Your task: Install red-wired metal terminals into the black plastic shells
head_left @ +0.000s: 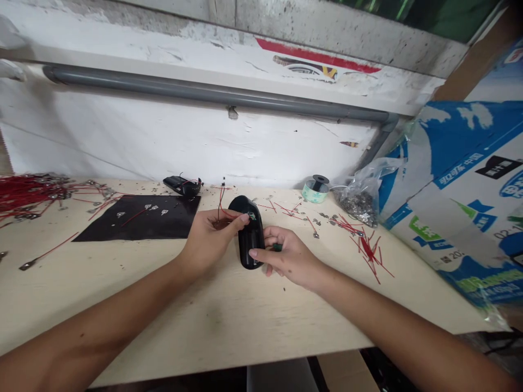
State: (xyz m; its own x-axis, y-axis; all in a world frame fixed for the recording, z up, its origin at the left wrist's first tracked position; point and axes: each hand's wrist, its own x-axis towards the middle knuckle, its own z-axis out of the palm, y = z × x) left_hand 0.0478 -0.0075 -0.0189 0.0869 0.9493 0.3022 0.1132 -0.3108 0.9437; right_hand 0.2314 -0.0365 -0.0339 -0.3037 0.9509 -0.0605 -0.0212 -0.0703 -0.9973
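Note:
Between my hands, above the table, is a glossy black curved plastic housing [252, 239], held tilted with its hollow side showing. My left hand [212, 231] grips its upper left edge, the thumb pressing near a small green circuit board [251, 216] inside. Thin wires [221, 200] with a small plug stick up behind the left fingers. My right hand [290, 253] holds the lower right side, thumb on the lower part of the housing. Something green [277, 247] shows between the right fingers; its kind is hidden.
Another black housing [182, 185] lies at the back beside a dark mat [143, 220] with several metal tabs. Red wires [32, 193] are heaped at left, more [370, 250] at right. A tape roll [315, 188] and a plastic bag of metal parts [359, 198] stand near the wall.

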